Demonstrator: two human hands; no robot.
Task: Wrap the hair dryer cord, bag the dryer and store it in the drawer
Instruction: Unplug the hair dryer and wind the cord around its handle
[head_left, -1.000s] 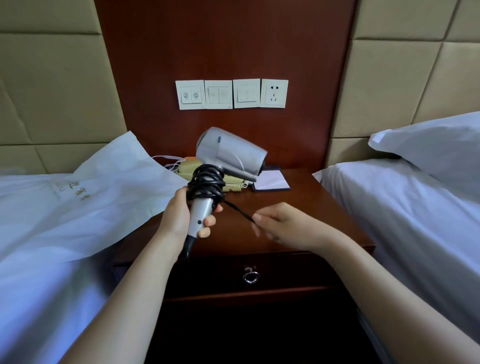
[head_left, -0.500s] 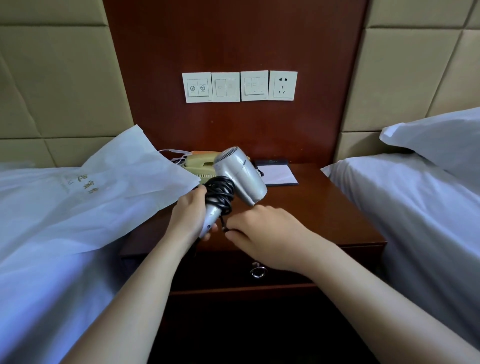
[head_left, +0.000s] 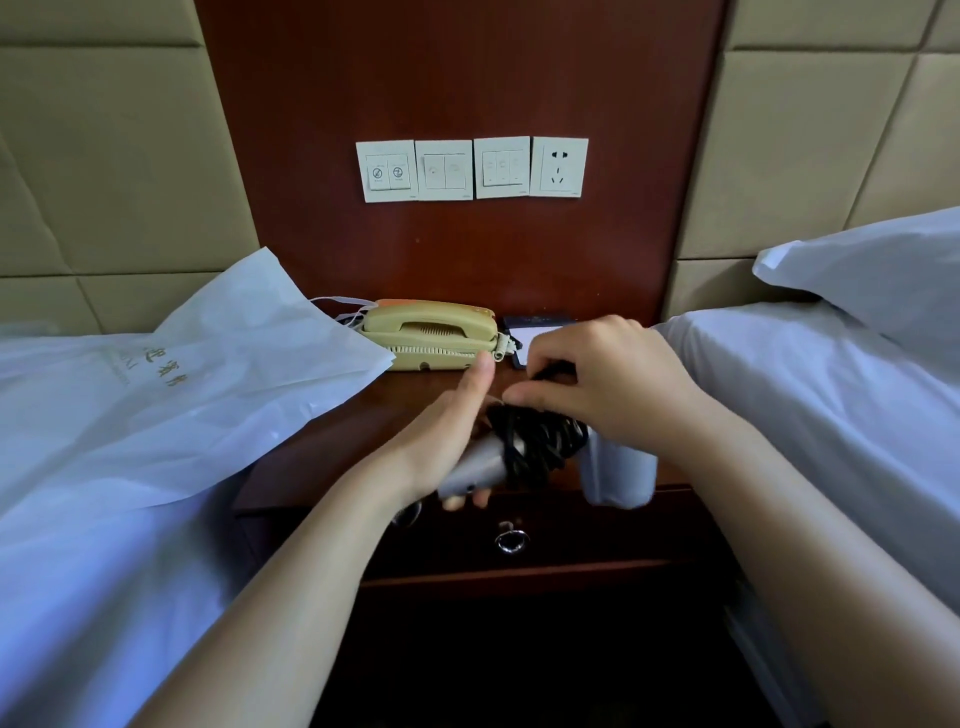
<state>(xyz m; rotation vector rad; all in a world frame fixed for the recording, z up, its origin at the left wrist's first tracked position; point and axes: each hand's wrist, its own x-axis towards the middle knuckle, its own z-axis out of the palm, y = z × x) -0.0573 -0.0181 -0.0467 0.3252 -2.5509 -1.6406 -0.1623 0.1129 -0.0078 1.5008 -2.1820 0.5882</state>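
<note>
Between two white beds, over the dark wooden surface (head_left: 332, 447) at frame centre, we have tipped the hair dryer (head_left: 615, 475) from upright to lying low. Our left hand (head_left: 441, 441) closes its grip on the handle, thumb raised; our right hand (head_left: 608, 384) now pinches the cord (head_left: 535, 441) tail at the coil. Wrapping looks nearly finished; the bag (head_left: 208, 374) waits at left, the drawer (head_left: 571, 535) shut.

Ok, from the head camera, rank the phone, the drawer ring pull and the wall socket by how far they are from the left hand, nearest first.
1. Phone: just beyond the left hand, its thumb tip almost at the phone's base.
2. Ring pull: below the hand, on the drawer front.
3. Socket: high on the wood panel, farthest.
</note>
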